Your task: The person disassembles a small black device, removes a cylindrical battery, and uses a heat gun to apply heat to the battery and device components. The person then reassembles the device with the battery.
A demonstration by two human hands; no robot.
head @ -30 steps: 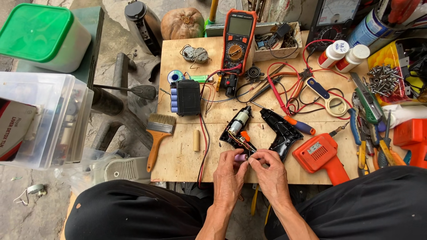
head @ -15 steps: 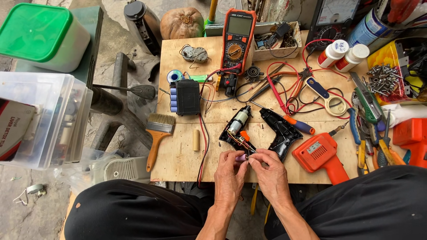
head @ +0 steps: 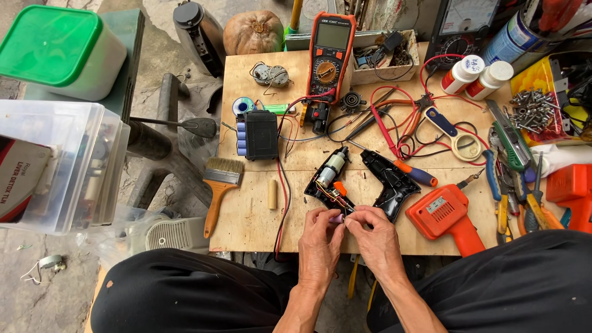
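Nothing has shifted: our left hand (head: 320,237) and right hand (head: 376,237) both pinch the small purple piece (head: 336,218), whose thin wires (head: 336,198) could snap if tugged.

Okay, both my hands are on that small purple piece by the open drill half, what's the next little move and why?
Probably keep the left hand pinching the purple piece while the right hand eases it along the wires, since those still run into the open drill half beside it.
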